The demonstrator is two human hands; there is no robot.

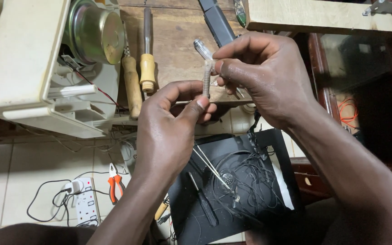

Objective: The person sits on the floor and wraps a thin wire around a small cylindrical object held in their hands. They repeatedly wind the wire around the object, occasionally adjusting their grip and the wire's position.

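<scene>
My left hand (169, 131) and my right hand (268, 77) meet over the edge of a wooden table (178, 45). Between their fingertips stands a small clear-handled tool (206, 68) with a ribbed grey barrel, held upright. My left thumb and forefinger pinch its lower end. My right thumb and forefinger pinch it near the top, just under the clear tip.
An opened cream appliance (28, 63) with a metal drum (94, 31) lies at the left. Wooden-handled screwdrivers (147, 68) lie beside it. On the tiled floor are a black board (237, 186) with wires and a screwdriver, orange pliers (114, 183) and a white power strip (86, 204).
</scene>
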